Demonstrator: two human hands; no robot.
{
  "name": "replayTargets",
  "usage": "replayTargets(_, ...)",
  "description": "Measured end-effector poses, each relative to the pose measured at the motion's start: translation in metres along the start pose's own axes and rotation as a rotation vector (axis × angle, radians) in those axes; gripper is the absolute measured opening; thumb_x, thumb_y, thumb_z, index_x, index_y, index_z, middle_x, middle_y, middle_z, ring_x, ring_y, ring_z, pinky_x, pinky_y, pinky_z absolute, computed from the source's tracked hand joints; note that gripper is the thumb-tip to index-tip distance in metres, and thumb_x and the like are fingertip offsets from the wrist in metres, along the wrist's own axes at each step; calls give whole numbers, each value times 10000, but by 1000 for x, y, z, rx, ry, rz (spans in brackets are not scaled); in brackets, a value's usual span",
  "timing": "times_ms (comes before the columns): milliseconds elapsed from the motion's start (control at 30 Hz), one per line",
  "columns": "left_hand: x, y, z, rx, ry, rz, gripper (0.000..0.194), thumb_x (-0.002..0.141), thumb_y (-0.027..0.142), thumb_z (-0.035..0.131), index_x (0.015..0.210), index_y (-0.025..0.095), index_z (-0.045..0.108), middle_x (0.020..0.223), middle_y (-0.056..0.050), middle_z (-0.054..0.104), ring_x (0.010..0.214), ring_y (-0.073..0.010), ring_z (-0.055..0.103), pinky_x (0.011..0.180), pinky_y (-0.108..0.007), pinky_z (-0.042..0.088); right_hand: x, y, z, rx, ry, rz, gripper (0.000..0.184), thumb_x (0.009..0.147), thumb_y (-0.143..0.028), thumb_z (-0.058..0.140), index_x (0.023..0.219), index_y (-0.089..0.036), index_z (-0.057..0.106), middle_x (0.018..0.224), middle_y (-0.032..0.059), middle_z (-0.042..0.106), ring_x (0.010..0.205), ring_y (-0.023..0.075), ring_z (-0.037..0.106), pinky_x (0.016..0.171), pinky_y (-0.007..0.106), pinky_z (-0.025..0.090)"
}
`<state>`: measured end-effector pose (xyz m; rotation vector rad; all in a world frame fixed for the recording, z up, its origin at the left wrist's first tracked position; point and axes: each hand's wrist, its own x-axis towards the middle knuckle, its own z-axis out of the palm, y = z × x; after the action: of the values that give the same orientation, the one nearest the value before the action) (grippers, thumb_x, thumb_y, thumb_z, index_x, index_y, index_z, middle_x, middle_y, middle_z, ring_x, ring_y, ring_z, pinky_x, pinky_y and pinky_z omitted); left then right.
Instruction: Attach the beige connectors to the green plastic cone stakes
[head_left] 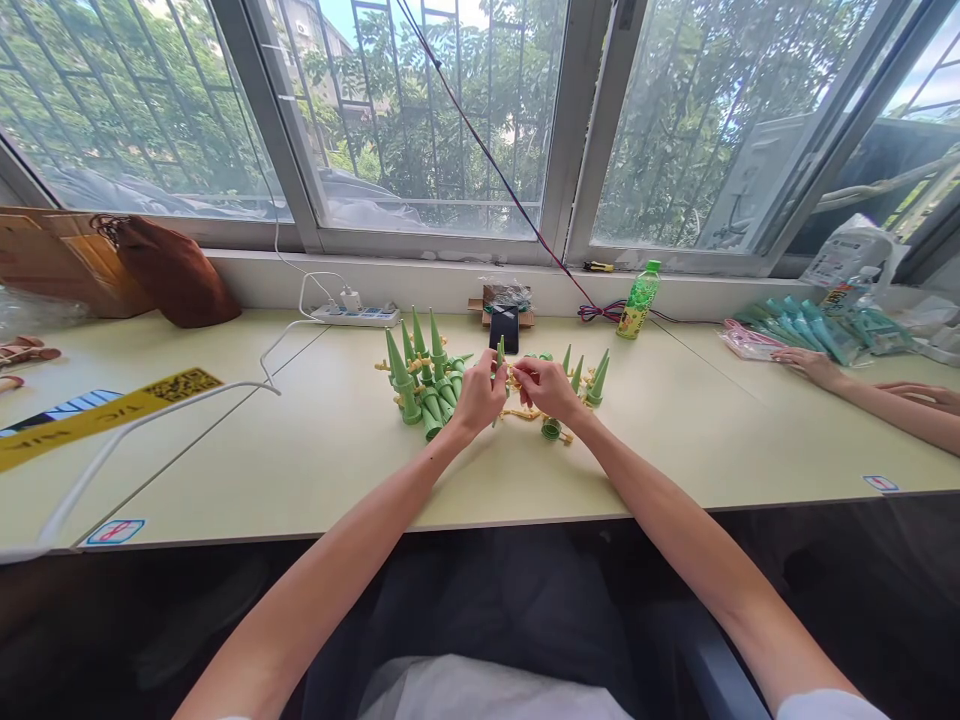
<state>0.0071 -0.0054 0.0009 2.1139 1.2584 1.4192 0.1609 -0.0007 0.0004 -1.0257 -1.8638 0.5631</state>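
Note:
My left hand (481,392) is closed around a green cone-shaped plastic spike (500,352), its tip pointing up. Close beside it, my right hand (546,388) pinches a small yellow plastic piece (514,378), mostly hidden by the fingers. Whether that piece touches the spike I cannot tell. To the left of my hands stands a cluster of green spikes (406,390) with yellow fittings, some upright and some lying down. More green spikes (598,378) stand to the right. Loose yellow pieces (525,413) and a green cap (551,429) lie on the table below my hands.
Behind my hands lies a dark phone (504,328) by a small open carton (480,305). A power strip (356,315) with white cables sits back left, a green bottle (639,300) back right. Another person's hand (810,366) rests near teal packets (814,325) at the right.

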Motion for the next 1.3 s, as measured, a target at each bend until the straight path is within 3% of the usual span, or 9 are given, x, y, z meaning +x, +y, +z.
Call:
replayTargets(367, 0, -1, 0, 17, 15, 8, 94, 942, 280, 451, 913, 206, 500, 771, -29, 669, 464, -116, 486, 532, -259, 367, 0, 2, 1, 1, -17, -47, 178, 898, -277, 482, 830, -185, 618, 550, -13, 605, 438, 131, 574, 514, 246, 471)
replayTargets(833, 0, -1, 0, 37, 18, 11, 89, 933, 277, 463, 905, 208, 510, 750, -25, 658, 462, -119, 478, 525, -263, 365, 0, -1, 1, -7, -27, -1, 236, 917, -320, 468, 747, -197, 574, 479, -35, 548, 435, 138, 582, 522, 244, 469)
replayTargets(1300, 0, 1, -1, 39, 12, 18, 78, 926, 265, 471, 891, 207, 511, 749, -29, 653, 489, -126, 490, 550, -263, 385, 0, -3, -1, -55, -43, -14, 184, 899, -219, 454, 783, -189, 594, 523, -25, 590, 452, 129, 575, 551, 243, 460)
